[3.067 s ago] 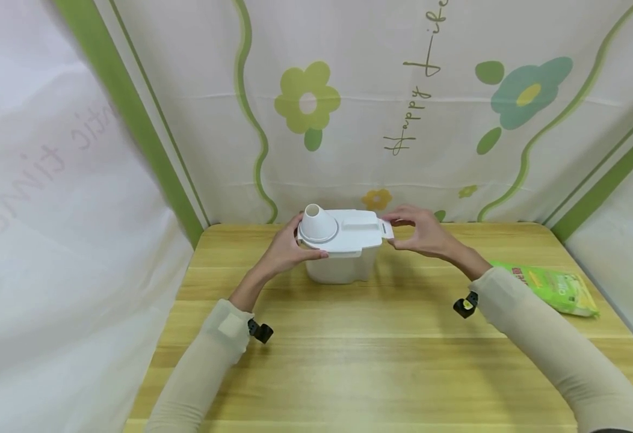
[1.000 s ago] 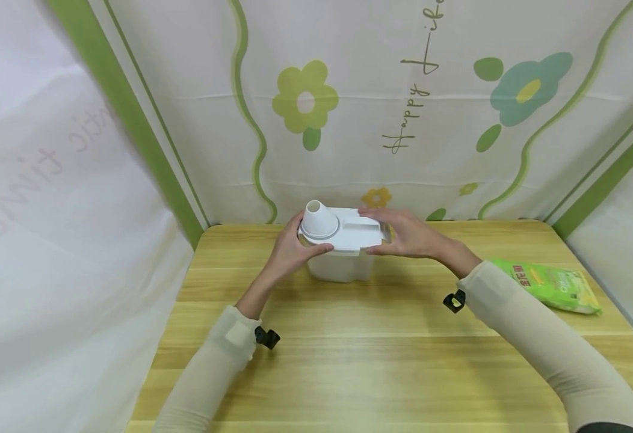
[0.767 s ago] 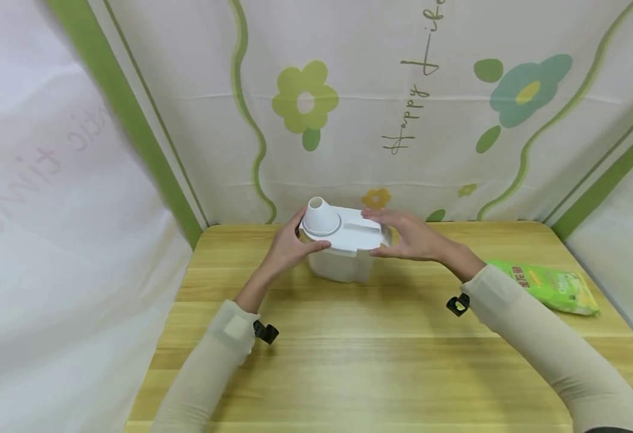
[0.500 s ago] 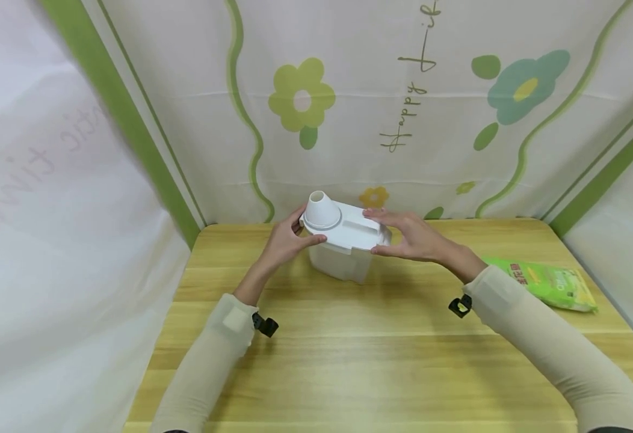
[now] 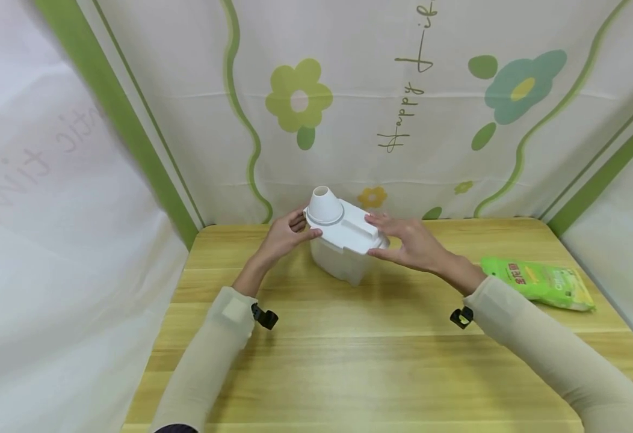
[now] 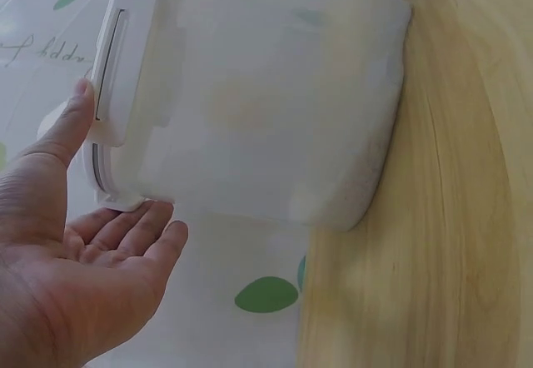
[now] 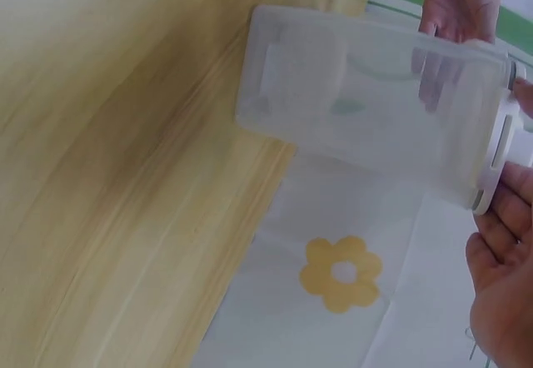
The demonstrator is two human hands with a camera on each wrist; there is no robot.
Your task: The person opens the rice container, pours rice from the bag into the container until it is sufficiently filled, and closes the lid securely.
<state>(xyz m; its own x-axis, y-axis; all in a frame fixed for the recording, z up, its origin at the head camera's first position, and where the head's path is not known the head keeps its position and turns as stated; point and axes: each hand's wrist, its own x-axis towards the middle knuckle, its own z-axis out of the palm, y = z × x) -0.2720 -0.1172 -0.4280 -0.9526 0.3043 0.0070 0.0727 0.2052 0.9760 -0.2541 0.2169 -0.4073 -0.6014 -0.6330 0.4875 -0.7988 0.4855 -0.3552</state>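
A translucent white container (image 5: 340,264) with a white lid (image 5: 349,231) and a cone-shaped spout (image 5: 324,204) sits tilted at the back of the wooden table (image 5: 349,361), spout end raised. My left hand (image 5: 284,234) holds the lid's spout end, thumb on the side latch (image 6: 117,77) and fingers (image 6: 137,231) under the corner. My right hand (image 5: 408,243) grips the opposite end, fingers over the lid and thumb below. The right wrist view shows the container's body (image 7: 366,110) over the table's back edge. I cannot tell whether its base touches the table.
A green packet (image 5: 538,282) lies flat at the right side of the table. A flower-printed cloth backdrop (image 5: 403,108) stands close behind the container and along both sides. Bare wood stretches from the container to the front edge.
Both hands have turned and tipped the container, so the spout end rose and swung toward the back. My right hand moved from the side tab onto the lid's end.
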